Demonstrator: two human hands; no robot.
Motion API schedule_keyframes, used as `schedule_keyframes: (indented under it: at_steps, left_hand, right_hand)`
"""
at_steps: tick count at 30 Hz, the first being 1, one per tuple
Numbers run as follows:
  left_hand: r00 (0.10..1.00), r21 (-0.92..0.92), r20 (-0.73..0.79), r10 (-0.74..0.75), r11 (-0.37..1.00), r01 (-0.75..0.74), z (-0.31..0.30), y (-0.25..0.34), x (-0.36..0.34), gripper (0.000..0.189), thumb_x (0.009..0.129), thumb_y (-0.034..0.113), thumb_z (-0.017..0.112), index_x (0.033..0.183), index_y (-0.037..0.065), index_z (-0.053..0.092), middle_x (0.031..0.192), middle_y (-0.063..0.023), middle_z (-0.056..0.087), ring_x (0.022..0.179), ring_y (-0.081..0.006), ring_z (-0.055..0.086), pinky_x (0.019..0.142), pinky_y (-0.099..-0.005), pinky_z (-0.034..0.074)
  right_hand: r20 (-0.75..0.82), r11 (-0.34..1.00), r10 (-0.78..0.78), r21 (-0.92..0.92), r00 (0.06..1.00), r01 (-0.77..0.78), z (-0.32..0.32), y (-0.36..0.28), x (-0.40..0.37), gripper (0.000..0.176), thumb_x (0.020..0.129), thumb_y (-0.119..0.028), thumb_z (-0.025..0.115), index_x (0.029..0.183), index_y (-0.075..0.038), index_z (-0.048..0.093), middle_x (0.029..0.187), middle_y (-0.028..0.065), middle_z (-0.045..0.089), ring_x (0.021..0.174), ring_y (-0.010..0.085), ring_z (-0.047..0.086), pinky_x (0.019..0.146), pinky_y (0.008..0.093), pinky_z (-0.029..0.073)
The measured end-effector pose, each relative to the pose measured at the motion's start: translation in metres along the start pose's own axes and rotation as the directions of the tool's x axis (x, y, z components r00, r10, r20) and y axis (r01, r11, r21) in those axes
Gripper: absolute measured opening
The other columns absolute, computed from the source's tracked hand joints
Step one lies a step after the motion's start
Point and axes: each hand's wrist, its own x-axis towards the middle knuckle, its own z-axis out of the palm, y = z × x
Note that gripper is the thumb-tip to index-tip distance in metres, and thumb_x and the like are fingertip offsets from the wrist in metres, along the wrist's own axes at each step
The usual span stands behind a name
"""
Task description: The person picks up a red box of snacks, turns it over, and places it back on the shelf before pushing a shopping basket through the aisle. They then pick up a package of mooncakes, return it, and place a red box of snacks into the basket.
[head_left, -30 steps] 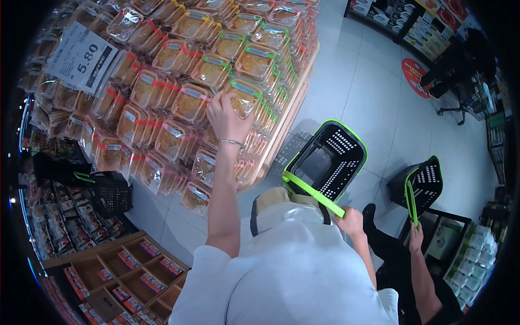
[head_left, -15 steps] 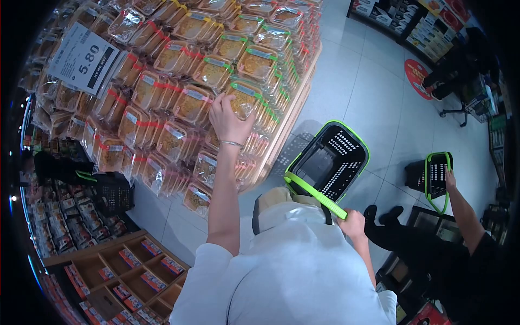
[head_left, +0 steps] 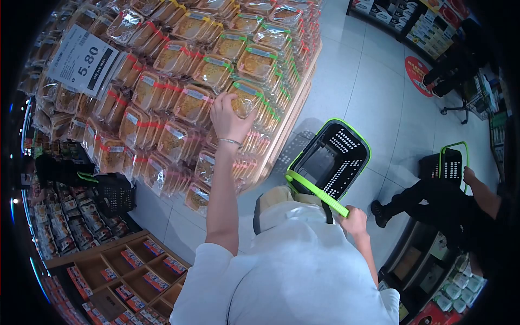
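Observation:
My left hand (head_left: 231, 120) grips a clear-wrapped packaged cake (head_left: 246, 97) with a green strip, thumb and fingers on its opposite sides. The pack still sits in its row, with similar packs (head_left: 211, 70) behind and beside it, some with red or yellow strips. In my right hand (head_left: 355, 221) is the bright green handle (head_left: 319, 196) of a black shopping basket (head_left: 338, 154). The basket hangs in front of me at the right, its visible inside showing only dark perforated walls and floor.
A price sign (head_left: 86, 62) reading 5.80 stands among the packs. The display's wooden edge (head_left: 287, 119) borders the tiled floor (head_left: 368, 86). At the right, a person in black (head_left: 433, 200) carries another basket (head_left: 433, 165). A wooden compartment shelf (head_left: 116, 271) stands at lower left.
The person in black at the right has stepped, and their basket has shifted and turned. My left hand stays on the same pack; my basket has barely moved.

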Motion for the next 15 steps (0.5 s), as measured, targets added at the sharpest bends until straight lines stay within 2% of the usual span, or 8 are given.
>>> schedule_keyframes:
  at_steps: [4, 6, 15]
  left_hand:
    - [1.0, -0.025, 0.003, -0.026, 0.999, 0.026, 0.002, 0.0028, 0.0007, 0.057, 0.066, 0.029, 0.079, 0.112, 0.007, 0.054, 0.124, -0.014, 0.049, 0.119, -0.0336, 0.043, 0.103, -0.0467, 0.033]
    - [1.0, 0.014, -0.024, -0.01, 1.0, 0.011, 0.0022, 0.0026, 0.0001, 0.058, 0.066, 0.028, 0.081, 0.112, 0.005, 0.054, 0.123, -0.0158, 0.05, 0.117, -0.0341, 0.046, 0.101, -0.0444, 0.036]
    - [0.999, 0.06, -0.013, -0.038, 0.997, 0.039, -0.0021, 0.0022, -0.0039, 0.061, 0.067, 0.033, 0.079, 0.116, 0.006, 0.054, 0.127, -0.0166, 0.049, 0.12, -0.0347, 0.044, 0.104, -0.0462, 0.033]
  right_hand:
    - [0.009, 1.0, 0.01, -0.005, 1.0, -0.009, 0.0045, 0.0052, 0.001, 0.021, 0.07, -0.025, 0.066, 0.077, -0.005, 0.068, 0.073, 0.0217, 0.065, 0.074, 0.0409, 0.064, 0.071, 0.0477, 0.052]
    - [0.006, 1.0, 0.002, -0.007, 1.0, -0.002, 0.004, 0.0051, 0.0, 0.02, 0.07, -0.024, 0.065, 0.077, -0.005, 0.069, 0.074, 0.0212, 0.066, 0.074, 0.0405, 0.064, 0.071, 0.0478, 0.052]
    - [0.006, 1.0, 0.011, 0.012, 1.0, -0.011, 0.0045, 0.0009, -0.0051, 0.018, 0.07, -0.022, 0.063, 0.076, -0.006, 0.068, 0.073, 0.0203, 0.066, 0.073, 0.0403, 0.064, 0.07, 0.0481, 0.052]
